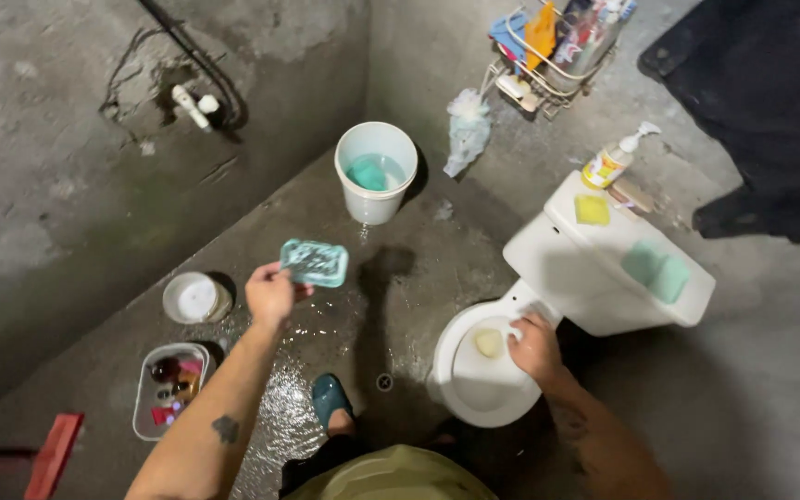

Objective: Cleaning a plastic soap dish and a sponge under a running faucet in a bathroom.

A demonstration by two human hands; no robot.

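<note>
The left hand [270, 294] is raised with fingers pinched closed, while the right hand [535, 348] reaches lower, fingers curled.

A single camera, worn on the person's head, looks steeply down into a concrete corner. The wet floor [391, 278] fills the middle of the view, both forearms reach in from the bottom edge, and the walls rise along the top. It stands close above the toilet [594, 278] and the bucket [377, 176].

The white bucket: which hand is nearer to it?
Left. The left hand, holding a teal soap dish, is just below the white bucket; the right hand rests on the toilet bowl, farther away.
</note>
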